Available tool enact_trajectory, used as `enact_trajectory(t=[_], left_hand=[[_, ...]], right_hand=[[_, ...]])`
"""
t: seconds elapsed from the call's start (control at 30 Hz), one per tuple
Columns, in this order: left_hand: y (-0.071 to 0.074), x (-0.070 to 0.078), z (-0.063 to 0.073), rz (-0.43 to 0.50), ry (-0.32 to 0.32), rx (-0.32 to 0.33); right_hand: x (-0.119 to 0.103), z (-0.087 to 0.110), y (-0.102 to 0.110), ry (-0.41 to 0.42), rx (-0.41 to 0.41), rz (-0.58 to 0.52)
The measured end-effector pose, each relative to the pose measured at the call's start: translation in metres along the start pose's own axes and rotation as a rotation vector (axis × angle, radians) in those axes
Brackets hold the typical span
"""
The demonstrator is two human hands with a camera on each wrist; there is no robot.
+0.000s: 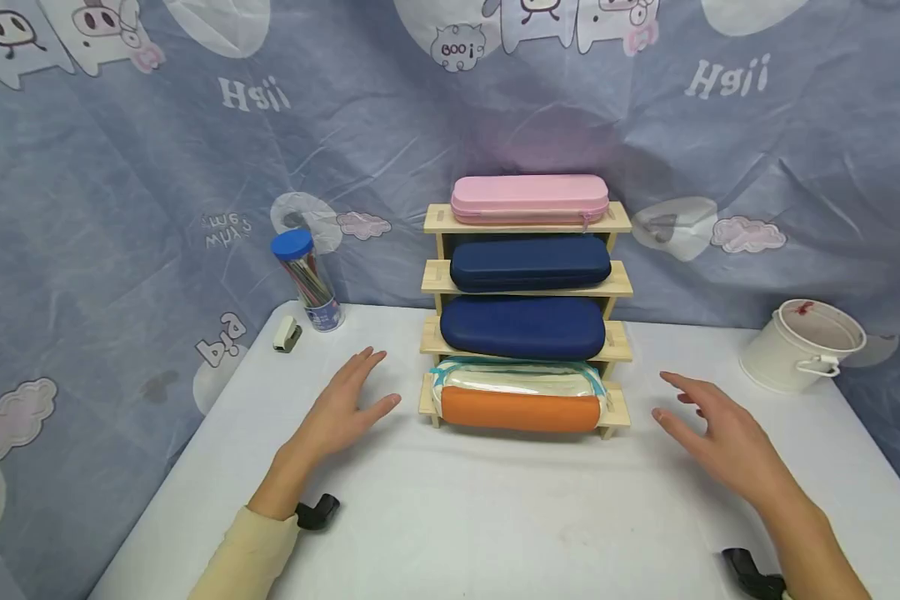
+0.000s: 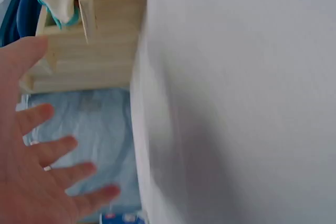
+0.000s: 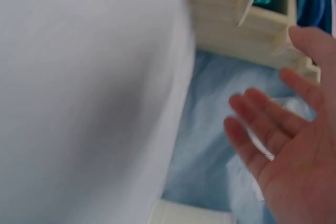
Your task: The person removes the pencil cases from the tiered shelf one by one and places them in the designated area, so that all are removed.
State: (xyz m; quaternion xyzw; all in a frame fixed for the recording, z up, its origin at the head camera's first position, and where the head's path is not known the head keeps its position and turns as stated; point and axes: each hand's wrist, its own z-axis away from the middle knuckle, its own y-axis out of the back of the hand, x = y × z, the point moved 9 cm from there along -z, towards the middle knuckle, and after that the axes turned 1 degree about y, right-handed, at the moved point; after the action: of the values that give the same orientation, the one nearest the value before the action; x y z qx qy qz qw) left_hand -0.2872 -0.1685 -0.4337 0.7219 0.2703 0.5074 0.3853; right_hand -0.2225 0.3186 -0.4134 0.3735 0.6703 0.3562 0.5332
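A tiered wooden rack (image 1: 617,410) stands at the back of the table with a case on each step. On top lies a pink pencil case (image 1: 529,197); below it are a dark navy case (image 1: 530,265) and a brighter navy case (image 1: 523,327). The lowest step bears an orange pouch (image 1: 521,408) with a clear window and teal trim. To the left of the rack my left hand (image 1: 337,417) hovers over the table, fingers spread and holding nothing. My right hand (image 1: 727,442) is on the rack's other side, fingers relaxed, also holding nothing.
At the back left stands a clear jar (image 1: 311,283) with a blue lid and thin sticks inside. A small white and dark green object (image 1: 287,334) lies near it. A white bucket (image 1: 783,354) stands back right. A printed cloth (image 1: 375,108) hangs behind the table (image 1: 495,517).
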Motion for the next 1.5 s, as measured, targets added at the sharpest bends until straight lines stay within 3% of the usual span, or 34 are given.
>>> enact_trajectory(t=[0.2,0.4,0.5,0.7,0.97,1.2,1.33,1.5], left_hand=[[-0.020,0.009,-0.013,0.325,0.047,-0.051],[-0.044,0.017,-0.023,0.660,0.058,-0.127],[-0.054,0.021,-0.026,0.775,0.083,-0.174],[-0.067,0.024,-0.027,0.864,0.108,-0.212],[-0.086,0.012,-0.024,1.007,0.175,-0.190],[-0.089,0.010,-0.020,1.150,0.181,-0.203],[-0.094,0.005,-0.021,1.201,0.186,-0.208],[-0.095,0.003,-0.023,1.216,0.194,-0.207]], right_hand=[[-0.031,-0.005,-0.003,0.088,0.016,-0.195],[-0.052,-0.010,-0.019,0.155,-0.011,-0.279],[-0.062,-0.013,-0.029,0.173,-0.036,-0.316],[-0.074,-0.014,-0.042,0.205,-0.056,-0.310],[-0.076,-0.010,-0.043,0.246,0.046,-0.298],[-0.081,-0.005,-0.040,0.283,0.139,-0.255],[-0.078,-0.004,-0.036,0.262,0.173,-0.286],[-0.068,-0.002,-0.032,0.158,0.159,-0.350]])
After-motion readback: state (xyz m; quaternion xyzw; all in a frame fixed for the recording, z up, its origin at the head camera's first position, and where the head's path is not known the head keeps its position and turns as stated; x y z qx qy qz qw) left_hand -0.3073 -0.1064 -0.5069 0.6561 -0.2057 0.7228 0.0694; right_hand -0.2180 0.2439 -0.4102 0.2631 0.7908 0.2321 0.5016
